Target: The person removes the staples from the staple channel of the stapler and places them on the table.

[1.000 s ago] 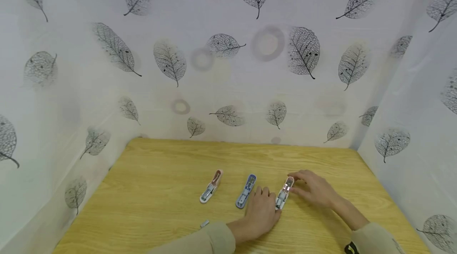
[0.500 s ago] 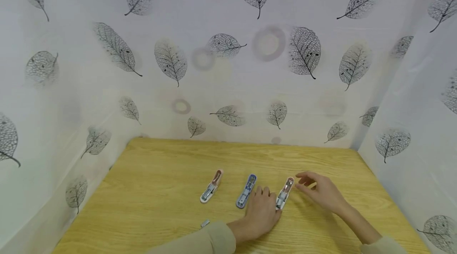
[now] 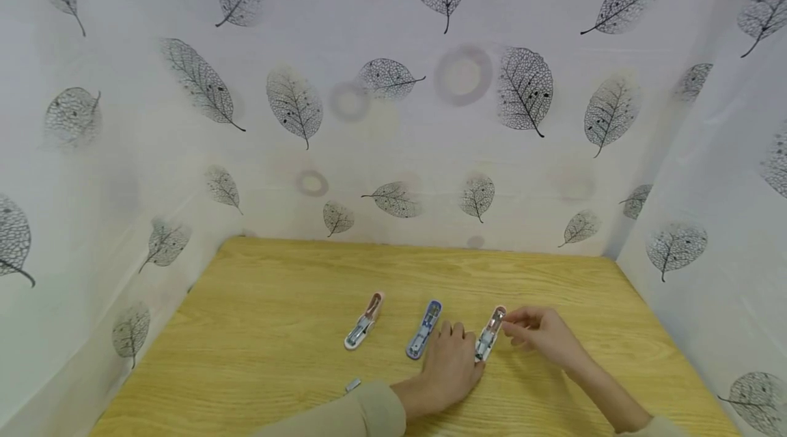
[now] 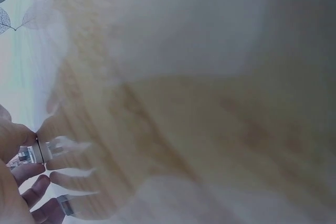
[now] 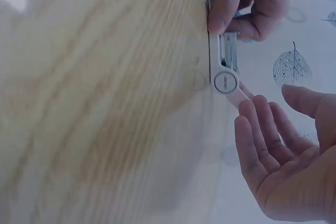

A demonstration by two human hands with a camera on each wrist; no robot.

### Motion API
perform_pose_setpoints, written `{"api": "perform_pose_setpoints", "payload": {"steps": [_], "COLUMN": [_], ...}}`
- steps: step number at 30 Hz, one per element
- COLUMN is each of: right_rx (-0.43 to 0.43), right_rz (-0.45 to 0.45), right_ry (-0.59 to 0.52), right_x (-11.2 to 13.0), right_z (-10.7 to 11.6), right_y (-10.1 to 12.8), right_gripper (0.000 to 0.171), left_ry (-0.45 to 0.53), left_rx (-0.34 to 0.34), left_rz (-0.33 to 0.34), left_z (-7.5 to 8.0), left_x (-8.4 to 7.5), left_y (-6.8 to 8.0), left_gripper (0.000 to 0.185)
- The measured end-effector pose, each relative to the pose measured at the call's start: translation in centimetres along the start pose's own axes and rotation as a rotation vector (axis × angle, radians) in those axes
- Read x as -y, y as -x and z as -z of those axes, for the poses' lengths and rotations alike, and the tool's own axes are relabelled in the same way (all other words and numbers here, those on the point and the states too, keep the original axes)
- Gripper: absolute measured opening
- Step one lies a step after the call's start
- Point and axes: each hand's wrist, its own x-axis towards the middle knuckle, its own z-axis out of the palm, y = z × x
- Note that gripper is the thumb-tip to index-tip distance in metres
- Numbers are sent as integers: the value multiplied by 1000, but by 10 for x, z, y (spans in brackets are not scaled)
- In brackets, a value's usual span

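Note:
An opened white-and-pink stapler lies on the wooden table, its round hinge and raised pink top showing in the right wrist view. My left hand grips its near, white end between thumb and fingers. Beside the far, pink end is my right hand, its fingers gently bent and the thumb apart from them in the right wrist view. The right fingertips are right at the pink top. A blue opened stapler lies just left of my left hand.
Another opened pink-and-white stapler lies farther left on the wooden table. A small strip of staples is near my left sleeve. Leaf-patterned curtains border the table at the back and sides.
My right hand first drew back right from the stapler's far end, then came in again slightly lower. The left hand and the staplers stayed in place.

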Motion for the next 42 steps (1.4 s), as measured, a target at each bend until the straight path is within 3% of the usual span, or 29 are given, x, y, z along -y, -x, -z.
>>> {"api": "perform_pose_setpoints", "payload": {"steps": [7,17,27,42], "right_rx": [87,78,87,130], "right_rz": [-41,-37,-33,-67], "right_ry": [-98,-54,-4,-46], "right_x": [-3,-1,0,-2], "right_z": [-16,-32,-35,-36], "right_y": [-1,-3,-5,-7], "right_gripper": [36,28,21,20], "left_ry": [-19,-9,-22,-17], "left_rx": [-8,-8,-52,-30], "left_rz": [1,10,7,-5], "left_z": [-1,3,1,0], "left_x": [-1,-2,-2,-1], "left_y": [2,2,5,3], "left_gripper": [39,40,39,39]}}
